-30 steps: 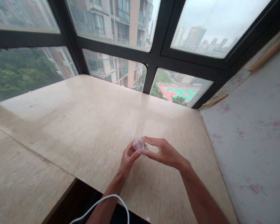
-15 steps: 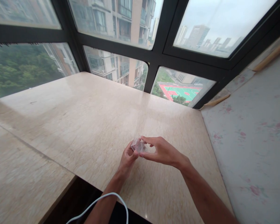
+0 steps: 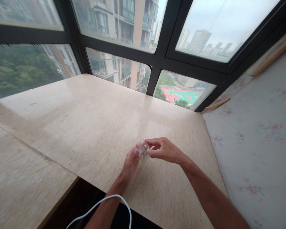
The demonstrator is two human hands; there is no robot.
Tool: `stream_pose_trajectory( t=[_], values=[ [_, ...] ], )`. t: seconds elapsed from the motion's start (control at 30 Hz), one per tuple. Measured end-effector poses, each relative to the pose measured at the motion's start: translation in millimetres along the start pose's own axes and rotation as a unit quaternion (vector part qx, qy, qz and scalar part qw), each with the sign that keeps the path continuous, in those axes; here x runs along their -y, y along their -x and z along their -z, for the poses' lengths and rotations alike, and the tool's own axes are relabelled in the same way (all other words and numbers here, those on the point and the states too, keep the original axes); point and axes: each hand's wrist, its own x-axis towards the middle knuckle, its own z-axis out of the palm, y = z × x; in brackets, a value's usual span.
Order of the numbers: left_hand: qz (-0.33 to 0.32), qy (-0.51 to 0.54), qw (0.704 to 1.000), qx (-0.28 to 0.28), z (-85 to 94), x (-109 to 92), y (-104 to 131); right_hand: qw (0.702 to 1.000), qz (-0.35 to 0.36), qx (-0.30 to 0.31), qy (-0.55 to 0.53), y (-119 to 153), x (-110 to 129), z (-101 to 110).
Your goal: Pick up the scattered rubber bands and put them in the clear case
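A small clear plastic box (image 3: pixel 142 150) is between my two hands, above the stone sill. It looks tilted, with a see-through flap or lid toward the right; what lies inside is too small and glassy to make out. My left hand (image 3: pixel 131 162) is closed around its left side, thumb and fingers on the plastic. From the right, my right hand (image 3: pixel 164 150) pinches the box's right edge between thumb and fingertips.
Beneath the hands spreads a beige marble sill (image 3: pixel 85 127), with a seam at left and a dark gap below its front edge. A white cable (image 3: pixel 97 203) loops over my left forearm. Dark window frames (image 3: pixel 154 63) stand behind; a flowered wall (image 3: pixel 250 152) bounds the right.
The clear box has turned in my hands and its shape looks more spread out. My right thumb has moved up, closer to the fingers. My left fingers have shifted their hold.
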Motion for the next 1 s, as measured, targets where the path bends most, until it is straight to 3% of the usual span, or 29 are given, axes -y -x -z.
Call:
stream_pose_trajectory(
  t=[0.17, 0.37, 0.53, 0.63, 0.7, 0.77, 0.83, 0.93, 1.0],
  values=[
    [0.035, 0.145, 0.989, 0.001, -0.2, -14.1, 4.8, 0.975, -0.05, -0.003, -0.217, 9.5, 3.3, 15.8],
    [0.061, 0.185, 0.98, -0.038, 13.5, -37.5, 10.6, 0.963, -0.086, -0.123, -0.224, 37.8, -13.4, 17.1],
    [-0.005, 0.085, 0.988, -0.13, 46.8, -93.2, 5.4, 0.95, -0.142, -0.162, -0.224, 76.9, -51.8, 13.2],
    [-0.05, -0.044, 0.982, -0.178, 73.6, -135.5, -3.6, 0.94, -0.178, -0.187, -0.221, 101.3, -73.2, 11.7],
    [-0.073, -0.152, 0.963, -0.21, 92.8, -161.0, -12.4, 0.934, -0.195, -0.198, -0.226, 114.9, -84.8, 9.4],
    [-0.084, -0.284, 0.917, -0.267, 111.7, -181.2, -22.0, 0.924, -0.207, -0.214, -0.242, 125.1, -95.0, 5.1],
    [-0.093, -0.46, 0.826, -0.313, 128.6, -194.8, -30.5, 0.908, -0.213, -0.242, -0.267, 131.8, -104.7, -0.4],
    [-0.069, -0.681, 0.672, -0.283, 146.5, -202.2, -38.2, 0.889, -0.218, -0.271, -0.3, 137.3, -119.1, -7.2],
    [-0.033, -0.761, 0.604, -0.234, 152.8, -201.4, -40.3, 0.885, -0.221, -0.266, -0.311, 140.2, -127.4, -9.5]
  ],
)
